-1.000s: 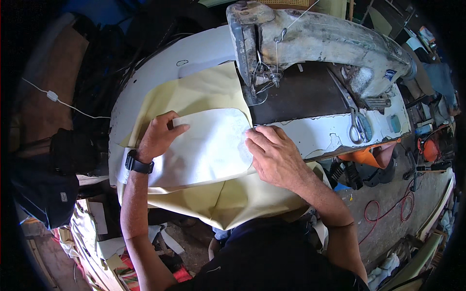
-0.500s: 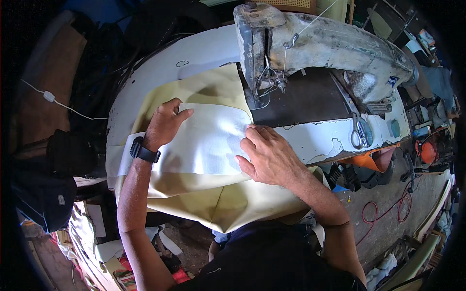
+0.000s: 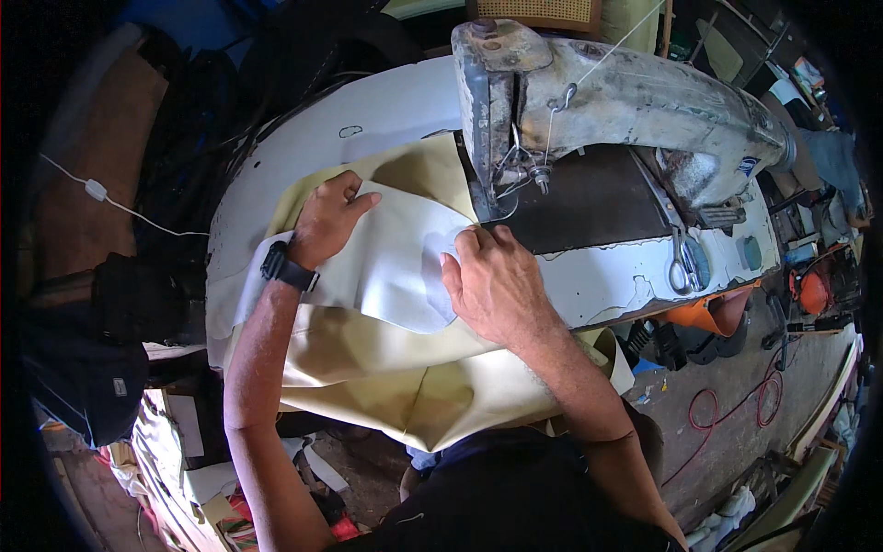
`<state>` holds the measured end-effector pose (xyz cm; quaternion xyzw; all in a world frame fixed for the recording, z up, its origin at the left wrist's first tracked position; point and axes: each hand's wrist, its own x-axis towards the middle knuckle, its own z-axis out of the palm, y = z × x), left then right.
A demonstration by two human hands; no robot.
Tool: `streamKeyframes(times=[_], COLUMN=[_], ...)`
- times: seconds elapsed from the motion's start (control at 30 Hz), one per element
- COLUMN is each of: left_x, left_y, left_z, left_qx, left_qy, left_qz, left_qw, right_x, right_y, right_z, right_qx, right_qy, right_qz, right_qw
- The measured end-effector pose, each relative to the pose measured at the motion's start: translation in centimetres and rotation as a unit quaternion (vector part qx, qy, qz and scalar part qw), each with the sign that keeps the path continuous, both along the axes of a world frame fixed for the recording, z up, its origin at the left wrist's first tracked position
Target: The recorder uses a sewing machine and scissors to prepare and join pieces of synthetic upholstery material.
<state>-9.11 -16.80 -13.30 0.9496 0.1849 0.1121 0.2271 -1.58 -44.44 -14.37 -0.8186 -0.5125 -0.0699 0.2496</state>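
Note:
A white flexible sheet (image 3: pixel 386 258) lies over a larger pale yellow sheet (image 3: pixel 428 170) on the sewing machine table. My left hand (image 3: pixel 331 216), with a black watch on its wrist, is closed at the white sheet's upper left edge, thumb against the curled fingers. At the right edge my right hand (image 3: pixel 497 281) pinches the white sheet, fingertips close to the sewing machine's needle area (image 3: pixel 497 198). Between my hands the white sheet bows, and its lower right part curves up. Folds of the yellow sheet hang over the table's near edge towards my lap.
The worn grey sewing machine (image 3: pixel 625 101) spans the back right, thread running up from it. Scissors (image 3: pixel 679 253) lie on the table's right side beside a small round greenish object (image 3: pixel 748 252). A red cord (image 3: pixel 704 409) coils on the floor at right.
The white sheet has gone from lying fairly flat to bowed, its lower right edge curling. My right hand has turned more upright at its edge. The whole view has shifted slightly.

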Motion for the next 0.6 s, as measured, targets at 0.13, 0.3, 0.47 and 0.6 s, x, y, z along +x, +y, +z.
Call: streamKeyframes(times=[0.13,0.3,0.47,0.6], left_x=[2.7,6.5,10.4,12.5], left_y=[0.3,0.8,-0.2,-0.6], left_z=[0.0,-1.2,-0.3,0.5], left_qx=[-0.011,0.054,0.116,0.114], left_qy=[-0.018,-0.039,-0.046,0.0], left_qz=[-0.005,-0.016,-0.085,-0.097], left_qw=[1.0,0.998,0.989,0.989], right_x=[0.9,1.4,1.7,2.3], right_y=[-0.6,-1.2,-1.1,-0.5], right_z=[0.2,0.6,0.1,0.4], right_qx=[0.025,-0.005,-0.014,0.016], right_qy=[0.02,-0.024,-0.054,-0.062], right_qz=[0.014,0.063,0.093,0.12], right_qw=[0.999,0.998,0.994,0.991])
